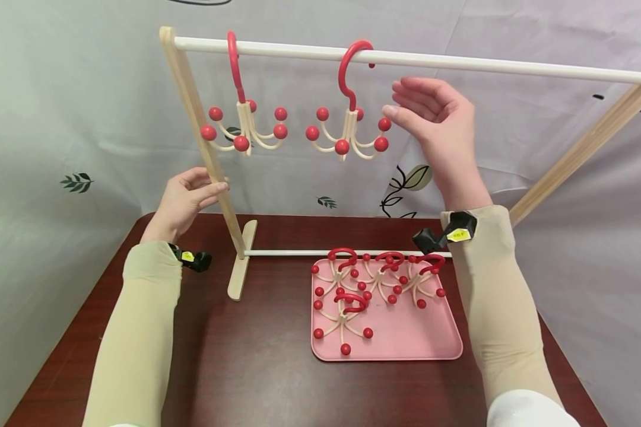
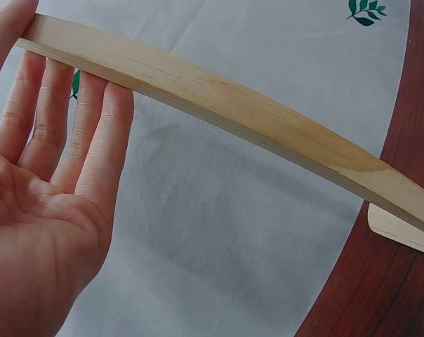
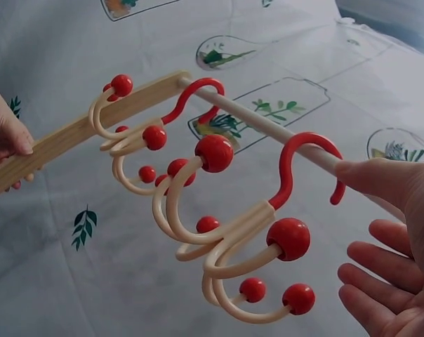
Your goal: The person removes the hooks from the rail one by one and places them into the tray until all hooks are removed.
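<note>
My left hand holds the left wooden post of a rack, thumb on one side and fingers on the other. The left wrist view shows those fingers fairly straight against the post. Two multi-arm hangers with red hooks and red ball tips hang from the white top rail: a left hanger and a middle hanger. Just right of the middle one is my right hand, fingers loosely extended and gripping nothing. Its thumb comes close to a red ball; contact is unclear.
Several similar hangers lie on a pink tray on the dark red table. Behind the tray runs a white lower rail. A wooden foot supports the left post; the right post slants at the right.
</note>
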